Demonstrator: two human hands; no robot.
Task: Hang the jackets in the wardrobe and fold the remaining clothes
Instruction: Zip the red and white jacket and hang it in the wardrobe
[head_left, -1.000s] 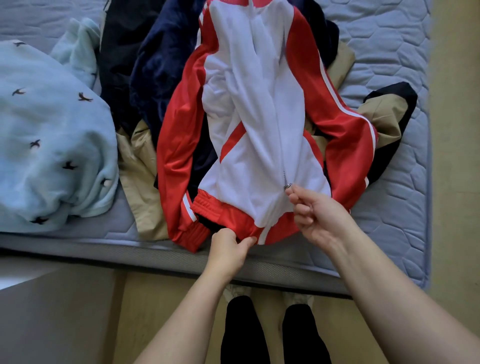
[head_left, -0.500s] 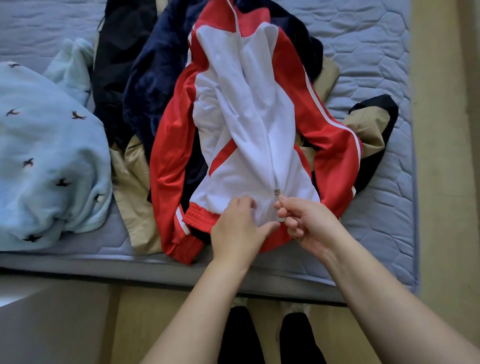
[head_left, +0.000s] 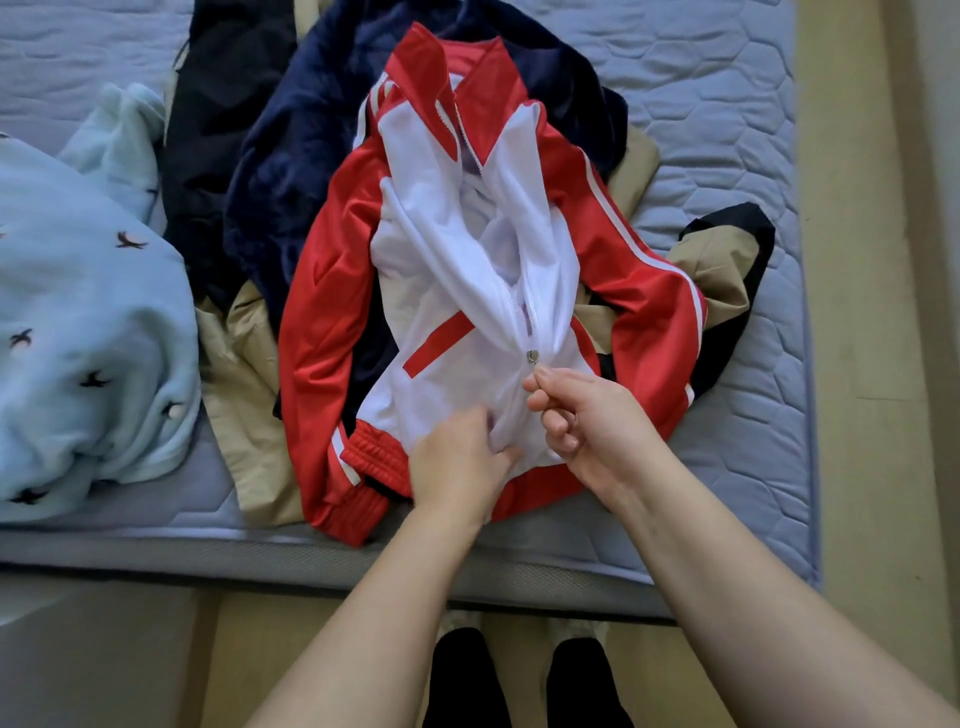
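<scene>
Red-and-white jacket (head_left: 467, 291) lies front up in the middle of the frame, on a pile of clothes on the bed (head_left: 727, 104), its zip closed only near the hem. My right grip (head_left: 587, 421) pinches the zip pull (head_left: 532, 356) between thumb and forefinger; my left grip (head_left: 457, 462) bunches the white cloth just left of the zip. A navy garment (head_left: 311, 130) and a beige garment (head_left: 244, 389) lie under the jacket, and a light blue sweatshirt (head_left: 88, 338) lies at the left edge

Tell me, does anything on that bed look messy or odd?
Yes. The red and white jacket is zipped only near its hem; above the zipper pull its front gapes, twisted. Other clothes lie heaped, unfolded, beneath it on the mattress.
</scene>
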